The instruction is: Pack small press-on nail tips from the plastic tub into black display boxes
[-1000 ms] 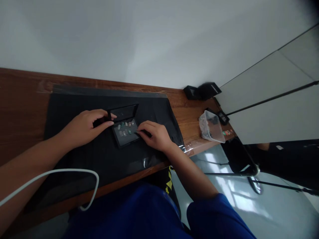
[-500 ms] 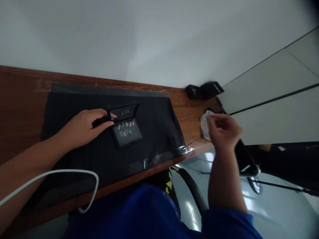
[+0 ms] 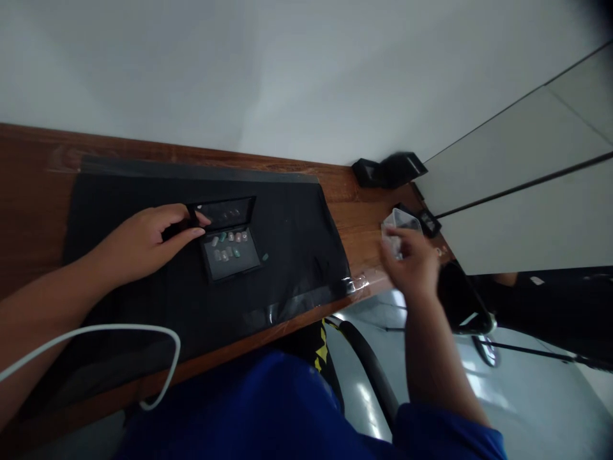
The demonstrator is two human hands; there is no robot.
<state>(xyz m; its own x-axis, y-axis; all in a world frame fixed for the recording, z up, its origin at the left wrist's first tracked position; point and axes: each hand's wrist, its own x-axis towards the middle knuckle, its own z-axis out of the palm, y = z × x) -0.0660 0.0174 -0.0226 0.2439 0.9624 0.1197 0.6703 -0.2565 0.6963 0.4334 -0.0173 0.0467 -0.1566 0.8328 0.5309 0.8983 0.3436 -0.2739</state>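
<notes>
My left hand pinches the left edge of an open black case, near its hinge, with the thumb in front and fingers behind the raised lid. Inside the case lie several small glossy pieces in two rows, green, pinkish and pale, looking like press-on nails. One small green piece rests on the mat just right of the case. My right hand is over the near left part of a clear plastic container. Its fingers are curled but blurred, so whether they hold anything cannot be told.
A black mat is taped onto the wooden table. Black boxes stand at the back right by the wall, and a small dark item lies beside the container. A white cable loops across in front of my left forearm.
My right hand has moved down and slightly left, uncovering more of the clear container. A green piece now shows beside the case. My left hand keeps its grip; the view has shifted slightly.
</notes>
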